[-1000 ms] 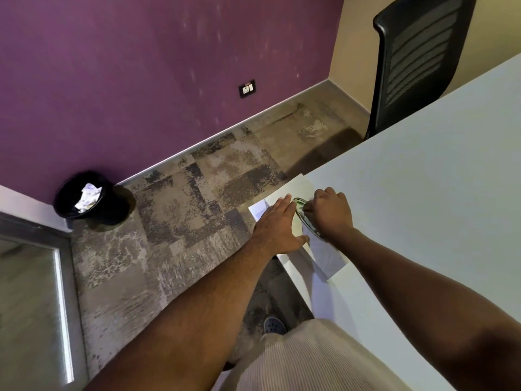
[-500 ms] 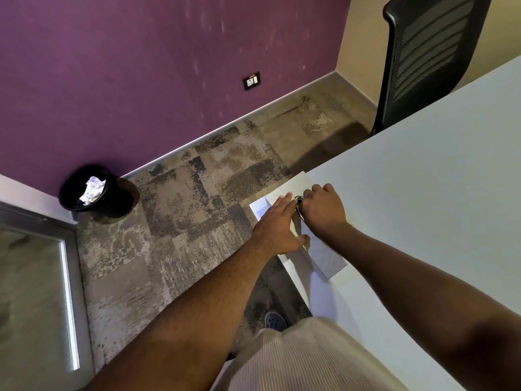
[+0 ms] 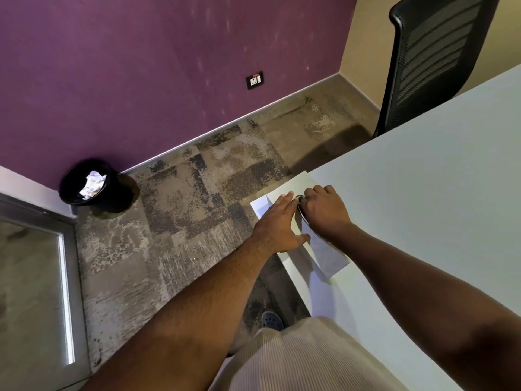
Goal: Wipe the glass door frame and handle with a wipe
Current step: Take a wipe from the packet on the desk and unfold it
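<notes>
A flat white wipe pack (image 3: 328, 256) lies on the near corner of the white table (image 3: 423, 198), partly over the edge. My left hand (image 3: 277, 221) rests flat on the pack's left side with its fingers straight. My right hand (image 3: 324, 213) sits beside it with fingers curled at the pack's oval lid (image 3: 301, 199), of which only a dark sliver shows. No wipe is visible outside the pack. The glass door with its grey frame (image 3: 67, 277) stands at the lower left, far from both hands. Its handle is out of view.
A black bin (image 3: 112, 190) holding crumpled paper stands on the carpet by the purple wall. A black mesh chair (image 3: 431, 60) is at the table's far side. A wall socket (image 3: 255, 79) sits low on the wall.
My right hand has closed in over the pack's green-rimmed oval lid, hiding most of it. My left hand stays pressed on the pack. The view has shifted slightly.
</notes>
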